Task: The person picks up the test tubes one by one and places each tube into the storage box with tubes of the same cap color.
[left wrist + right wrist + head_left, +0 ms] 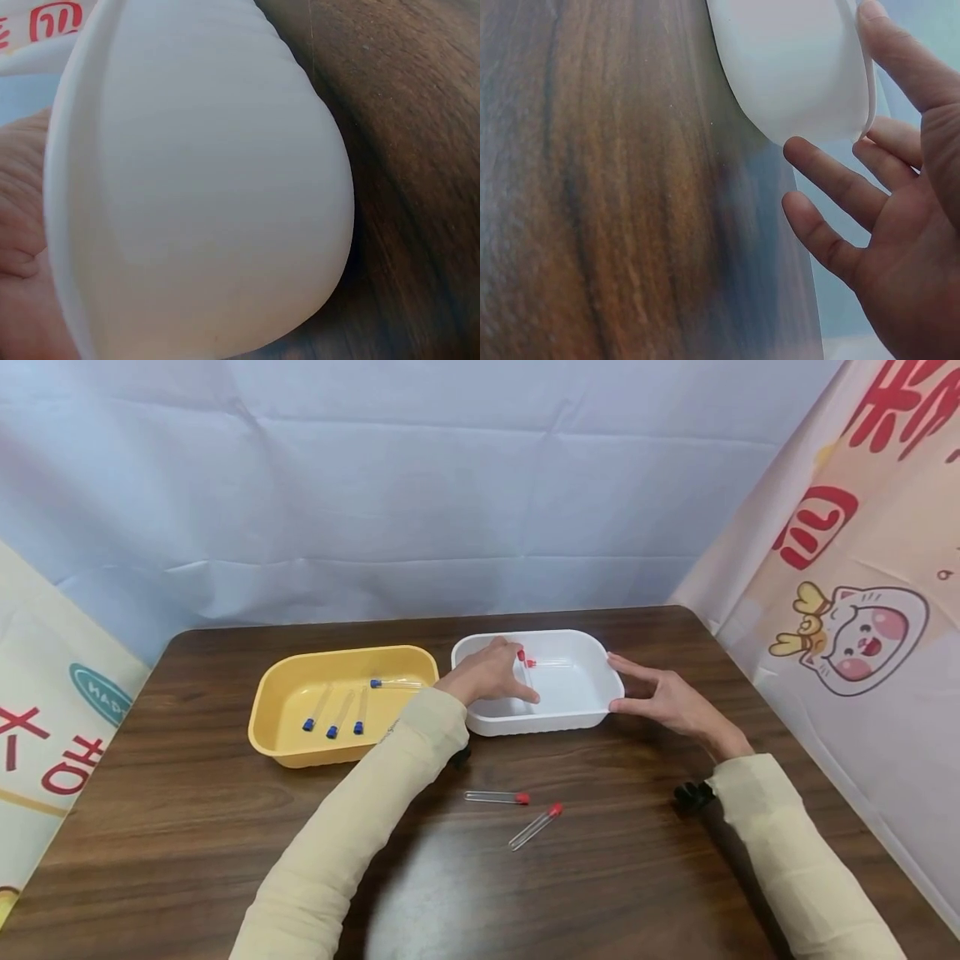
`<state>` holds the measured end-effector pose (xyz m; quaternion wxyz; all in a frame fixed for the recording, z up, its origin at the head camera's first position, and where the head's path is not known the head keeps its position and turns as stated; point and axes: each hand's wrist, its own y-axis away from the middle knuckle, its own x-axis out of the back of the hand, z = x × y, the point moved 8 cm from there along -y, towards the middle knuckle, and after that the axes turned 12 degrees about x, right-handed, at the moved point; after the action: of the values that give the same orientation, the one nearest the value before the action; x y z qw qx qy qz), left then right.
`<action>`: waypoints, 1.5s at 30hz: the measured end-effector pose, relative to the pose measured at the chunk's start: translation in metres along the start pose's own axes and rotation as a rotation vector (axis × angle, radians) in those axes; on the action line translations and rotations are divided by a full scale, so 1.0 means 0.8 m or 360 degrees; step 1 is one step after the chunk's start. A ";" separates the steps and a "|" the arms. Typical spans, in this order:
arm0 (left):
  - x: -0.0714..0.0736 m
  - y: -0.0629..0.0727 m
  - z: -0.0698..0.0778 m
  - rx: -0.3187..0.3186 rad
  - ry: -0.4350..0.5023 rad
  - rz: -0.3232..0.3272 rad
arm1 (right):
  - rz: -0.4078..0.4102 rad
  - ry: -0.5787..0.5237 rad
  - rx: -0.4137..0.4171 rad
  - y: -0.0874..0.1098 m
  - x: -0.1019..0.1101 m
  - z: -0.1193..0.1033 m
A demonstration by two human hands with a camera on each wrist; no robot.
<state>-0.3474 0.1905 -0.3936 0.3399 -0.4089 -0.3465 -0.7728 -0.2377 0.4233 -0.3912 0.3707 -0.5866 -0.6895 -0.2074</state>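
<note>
My left hand (pixel 491 675) reaches over the left end of a white basin (pixel 538 724), thumb and fingers spread apart. Close by its fingers in the basin are red-capped clear test tubes; one red cap (pixel 531 663) shows, its tube pointing right. Part of the hand is hidden behind the basin wall (pixel 217 180) in the left wrist view. At the basin's right end is my right hand (pixel 672 700), its thumb and fingers touching the rim. In the right wrist view, the thumb (pixel 907 56) meets the rim while two extended fingers (pixel 840 184) point toward the basin's end.
A yellow basin (pixel 300 758) on the left contains several blue-capped tubes (pixel 339 717). Two red-capped test tubes, one level (pixel 491 797) and one slanted (pixel 534 828), lie on the brown wooden table (pixel 600 877) in front. Cloth sheets (pixel 412 510) hang behind and at the sides.
</note>
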 end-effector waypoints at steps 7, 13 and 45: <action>-0.003 -0.003 0.000 0.0000 -0.0006 -0.0007 | -0.0025 -0.0004 0.0020 -0.001 0.000 -0.002; -0.005 -0.002 -0.001 0.0021 0.0021 -0.0012 | -0.0026 0.0006 0.0004 0.001 0.000 -0.003; 0.052 0.105 -0.010 -0.0389 0.0218 0.0232 | -0.0031 0.0093 0.0042 0.001 -0.002 0.002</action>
<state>-0.3012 0.1293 -0.3392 0.3655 -0.4176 -0.1952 -0.8086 -0.2374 0.4234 -0.3936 0.3964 -0.5685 -0.6868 -0.2189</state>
